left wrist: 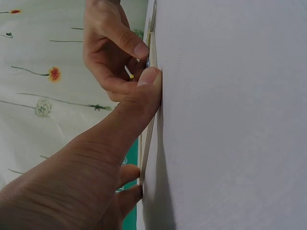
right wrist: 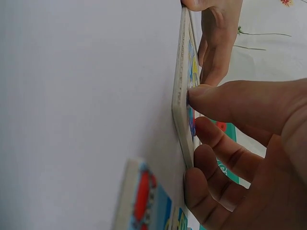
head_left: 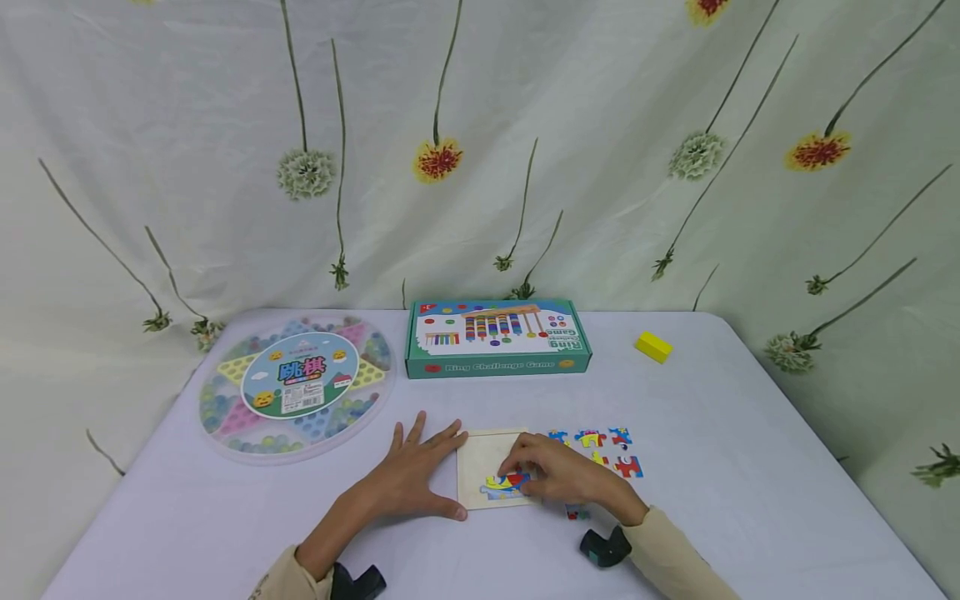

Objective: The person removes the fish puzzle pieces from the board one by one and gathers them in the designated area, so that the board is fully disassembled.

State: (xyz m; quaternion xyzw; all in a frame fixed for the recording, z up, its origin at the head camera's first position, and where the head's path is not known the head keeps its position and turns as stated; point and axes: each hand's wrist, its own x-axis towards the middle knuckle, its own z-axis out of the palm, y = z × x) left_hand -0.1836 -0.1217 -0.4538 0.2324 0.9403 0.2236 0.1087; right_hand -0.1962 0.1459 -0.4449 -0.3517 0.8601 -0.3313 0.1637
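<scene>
A shallow square wooden puzzle tray (head_left: 480, 454) lies on the table, with joined colourful jigsaw pieces (head_left: 495, 487) along its front part. My left hand (head_left: 412, 473) spreads its fingers at the tray's left side, the thumb near the front left corner and a fingertip at the upper left edge. Over the tray's right part, my right hand (head_left: 555, 471) has curled fingers and pinches a jigsaw piece (right wrist: 193, 125) at the right end of the joined ones. The hand partly hides that piece. In the right wrist view the thumb (right wrist: 211, 101) presses at its edge.
Loose jigsaw pieces (head_left: 628, 467) lie right of the tray, some behind the right hand. A green Ring Challenge Game box (head_left: 498, 367) stands at the back. A round Chinese checkers set (head_left: 300, 375) lies at left, and a yellow block (head_left: 654, 347) at back right.
</scene>
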